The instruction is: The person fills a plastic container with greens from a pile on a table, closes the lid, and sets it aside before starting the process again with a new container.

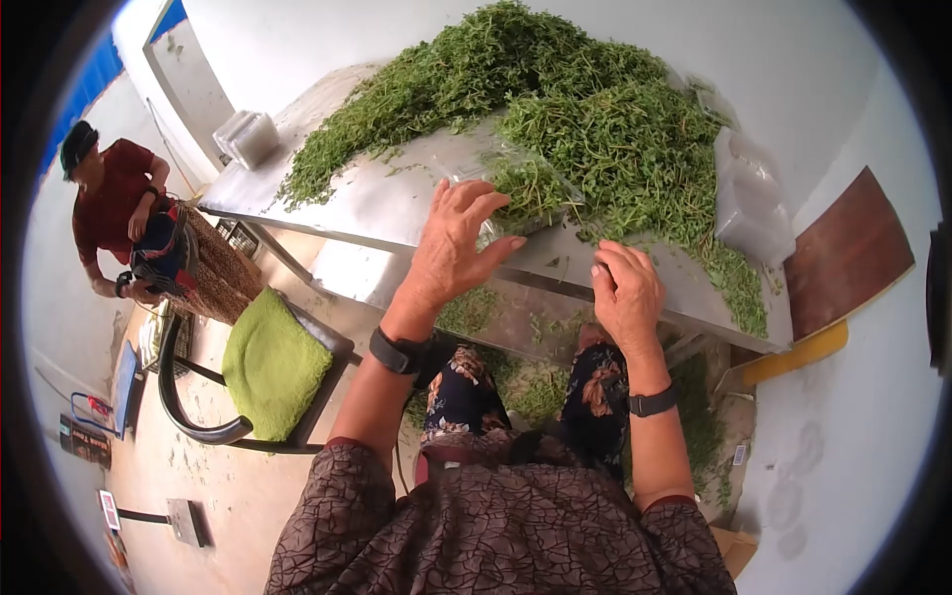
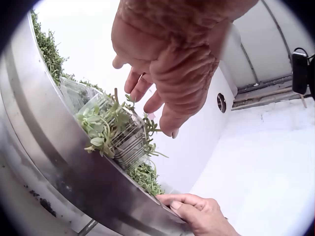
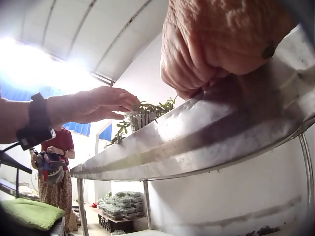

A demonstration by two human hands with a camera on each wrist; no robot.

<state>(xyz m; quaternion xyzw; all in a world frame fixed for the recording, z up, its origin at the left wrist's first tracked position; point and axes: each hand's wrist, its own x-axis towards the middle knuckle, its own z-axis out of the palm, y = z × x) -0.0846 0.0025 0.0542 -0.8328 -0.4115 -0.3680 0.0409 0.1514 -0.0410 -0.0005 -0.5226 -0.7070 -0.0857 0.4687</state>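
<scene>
While my left hand (image 1: 451,243) hovers flat, fingers spread, over the clear plastic punnet (image 2: 120,135) stuffed with green sprigs at the steel counter's (image 1: 367,203) front edge, apparently to press them in, my right hand (image 1: 625,293) curls on that edge just beside it, seemingly bracing; whether it pinches anything I cannot tell.

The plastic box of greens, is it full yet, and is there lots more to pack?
The plastic box already has sprigs poking out. The left hand hovers open over it; the right hand rests curled on the table edge. A big green pile remains, so plenty looks left.
</scene>
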